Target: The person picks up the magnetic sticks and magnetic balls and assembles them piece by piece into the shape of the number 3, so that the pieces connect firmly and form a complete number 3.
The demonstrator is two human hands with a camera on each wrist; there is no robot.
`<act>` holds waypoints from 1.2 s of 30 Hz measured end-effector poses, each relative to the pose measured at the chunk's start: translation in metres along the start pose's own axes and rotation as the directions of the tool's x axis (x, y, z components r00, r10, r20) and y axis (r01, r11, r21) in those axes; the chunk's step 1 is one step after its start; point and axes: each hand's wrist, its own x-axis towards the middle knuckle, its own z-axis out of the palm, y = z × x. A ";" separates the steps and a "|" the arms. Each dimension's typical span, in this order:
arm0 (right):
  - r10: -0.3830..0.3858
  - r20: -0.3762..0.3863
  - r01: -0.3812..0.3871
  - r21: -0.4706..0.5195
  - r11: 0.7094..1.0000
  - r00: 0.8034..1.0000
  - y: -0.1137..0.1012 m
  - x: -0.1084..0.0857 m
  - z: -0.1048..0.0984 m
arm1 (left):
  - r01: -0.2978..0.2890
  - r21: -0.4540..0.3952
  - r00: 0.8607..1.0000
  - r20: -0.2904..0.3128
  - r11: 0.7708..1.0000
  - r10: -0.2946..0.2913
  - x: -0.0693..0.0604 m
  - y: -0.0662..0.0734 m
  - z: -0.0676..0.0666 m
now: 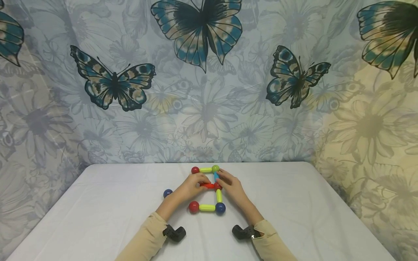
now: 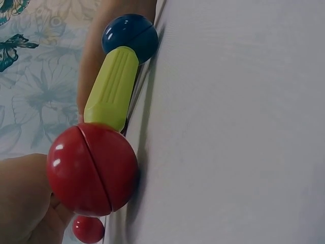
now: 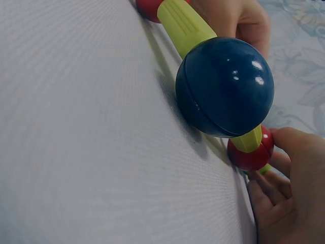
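Observation:
On the white table lies a joined figure of magnetic balls and sticks. My left hand [image 1: 189, 186] pinches a red stick [image 1: 207, 186], whose right end meets a red ball [image 1: 217, 186]. With the thumb on that red ball [image 3: 251, 151], my right hand [image 1: 233, 186] holds the figure's right side, its fingers by a blue stick [image 1: 216, 176] and a green ball [image 1: 215, 168]. Nearer me, a yellow-green stick [image 1: 219, 195] runs to a dark blue ball [image 1: 220, 208]. Another yellow-green stick [image 1: 207, 207] links it to a red ball [image 1: 194, 207].
At the far side, a yellow-green stick [image 1: 205, 170] joins the green ball to a red ball [image 1: 195, 170]. A blue ball [image 1: 168, 193] sits left of my left forearm, partly hidden. Behind the table [image 1: 124, 203] hangs a butterfly-patterned cloth [image 1: 209, 119].

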 end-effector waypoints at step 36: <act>-0.006 -0.014 0.006 -0.012 1.000 1.000 0.002 0.001 0.001 | 0.186 -0.178 0.972 0.180 0.966 -0.153 -0.041 -0.031 -0.075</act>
